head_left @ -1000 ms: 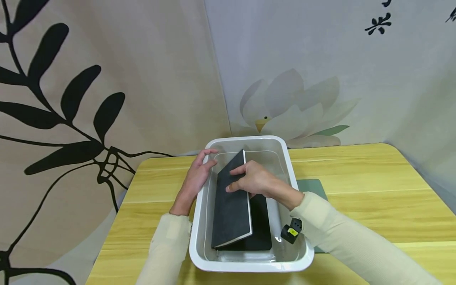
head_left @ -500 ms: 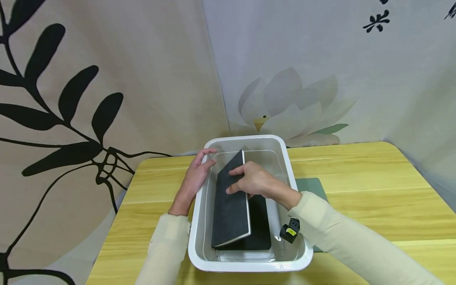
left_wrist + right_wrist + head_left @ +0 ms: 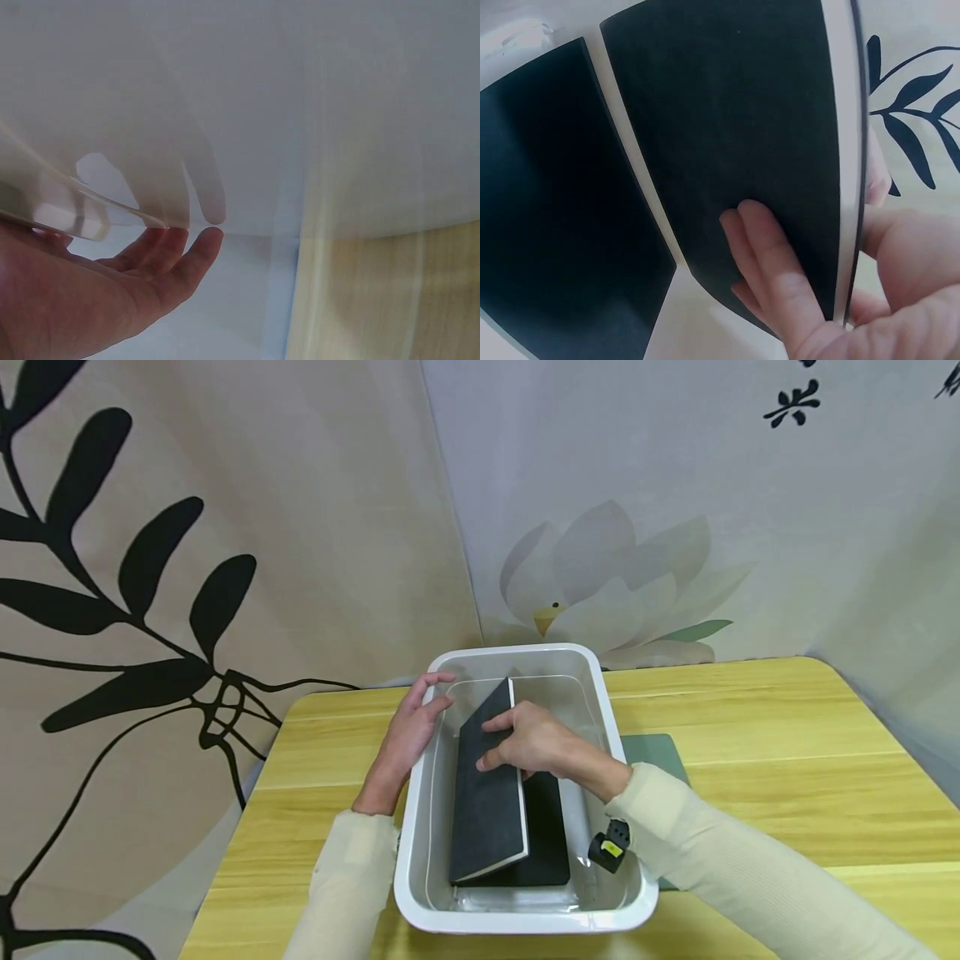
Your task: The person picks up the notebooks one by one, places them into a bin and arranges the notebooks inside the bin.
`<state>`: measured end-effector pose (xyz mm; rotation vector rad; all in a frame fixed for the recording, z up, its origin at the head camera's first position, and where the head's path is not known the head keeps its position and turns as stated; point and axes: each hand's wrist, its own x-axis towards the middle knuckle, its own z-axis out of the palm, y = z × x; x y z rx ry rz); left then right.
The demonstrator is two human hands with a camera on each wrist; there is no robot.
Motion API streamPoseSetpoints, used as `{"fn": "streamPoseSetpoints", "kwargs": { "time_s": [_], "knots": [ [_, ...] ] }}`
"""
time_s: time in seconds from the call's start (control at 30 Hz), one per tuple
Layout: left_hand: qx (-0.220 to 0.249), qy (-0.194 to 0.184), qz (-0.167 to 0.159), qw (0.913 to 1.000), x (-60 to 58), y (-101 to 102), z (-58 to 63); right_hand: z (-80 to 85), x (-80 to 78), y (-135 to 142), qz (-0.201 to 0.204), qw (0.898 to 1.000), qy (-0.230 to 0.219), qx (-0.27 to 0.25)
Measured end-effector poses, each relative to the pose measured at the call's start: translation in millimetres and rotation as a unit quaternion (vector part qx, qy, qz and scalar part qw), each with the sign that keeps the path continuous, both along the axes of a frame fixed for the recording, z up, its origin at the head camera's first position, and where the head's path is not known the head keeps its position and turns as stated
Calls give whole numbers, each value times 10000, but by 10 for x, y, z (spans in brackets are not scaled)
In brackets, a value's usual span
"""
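In the head view a black notebook (image 3: pixel 483 810) stands tilted on its long edge inside a white plastic tub (image 3: pixel 525 922). My right hand (image 3: pixel 531 739) pinches it near its upper edge, thumb and index finger on the left cover. Other fingers (image 3: pixel 776 259) lie against the opposite cover in the right wrist view. A second black notebook (image 3: pixel 551 835) lies flat on the tub floor, partly hidden behind the first. My left hand (image 3: pixel 411 727) holds the tub's left rim, thumb and index finger over the top. Fingertips (image 3: pixel 204 251) touch the outer wall in the left wrist view.
The tub stands on a yellow wood-grain table (image 3: pixel 750 760). A green flat item (image 3: pixel 656 756) lies to its right, partly covered by the tub and my right forearm. A small black device (image 3: pixel 609 845) sits at my right wrist. Patterned cloth (image 3: pixel 360 527) hangs behind the table.
The tilted notebook's lower left edge has shifted slightly right within the tub. Both hands keep their hold; the whole view has drifted a little.
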<state>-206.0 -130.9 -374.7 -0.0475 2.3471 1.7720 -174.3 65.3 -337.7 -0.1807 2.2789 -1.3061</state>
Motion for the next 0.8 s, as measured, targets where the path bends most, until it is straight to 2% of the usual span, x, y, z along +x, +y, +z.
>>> {"fn": "streamPoseSetpoints", "kwargs": {
  "time_s": [0.57,0.8],
  "knots": [
    [31,16,-43,10000,8,-3,-6,-17,9,3,8,9999,4,103],
    [19,-15,-27,10000,2,-8,-19,-32,10,-3,84,9996,-193,-162]
  ]
}}
